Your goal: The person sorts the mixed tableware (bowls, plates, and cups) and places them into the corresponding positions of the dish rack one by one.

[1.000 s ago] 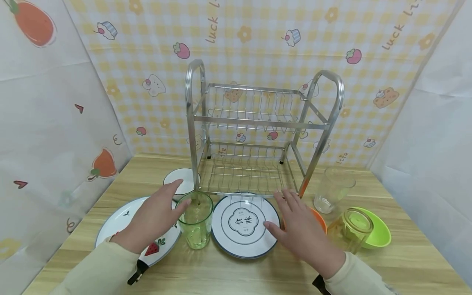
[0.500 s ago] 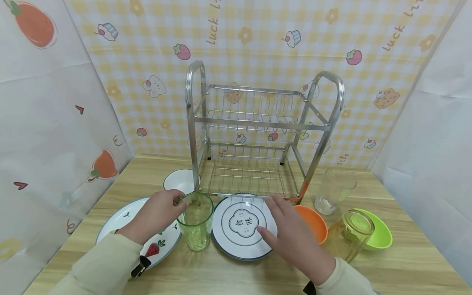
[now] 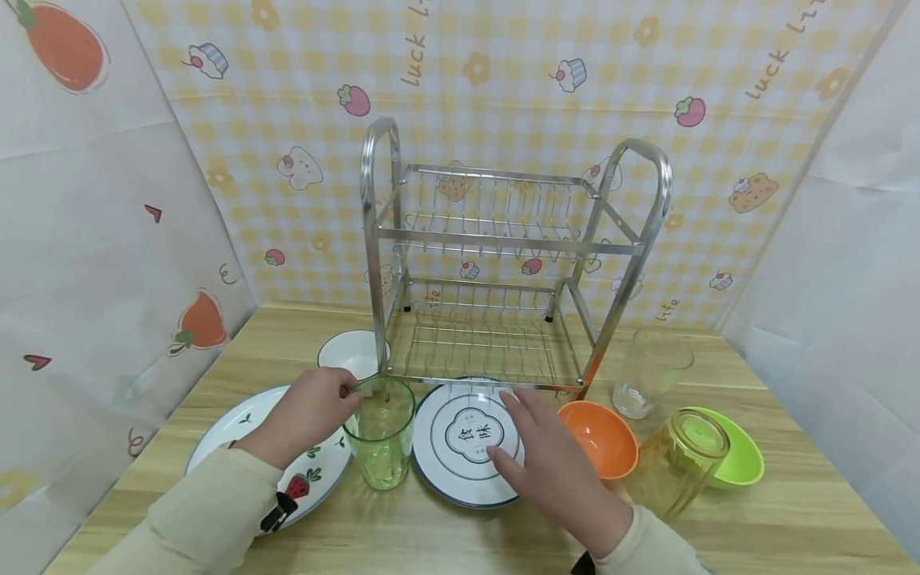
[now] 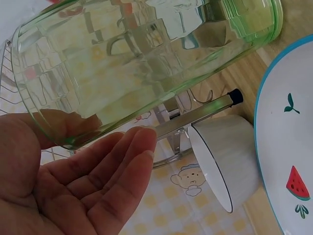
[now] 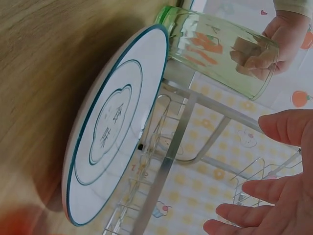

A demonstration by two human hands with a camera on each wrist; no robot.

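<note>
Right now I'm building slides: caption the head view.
Left grip at clear green tumbler, right grip over round white blue-rimmed plate.

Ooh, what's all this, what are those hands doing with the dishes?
A person's left hand pinches the rim of a green glass that stands upright. Their right hand is open above a round plate with writing, holding nothing. An orange bowl sits nearby, and a metal dish rack stands behind.

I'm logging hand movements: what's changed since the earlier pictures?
The left hand has curled its fingers at the rim of the green glass; the right hand moved left over the plate, uncovering the orange bowl. Glass, plate, bowl and rack stayed put.
</note>
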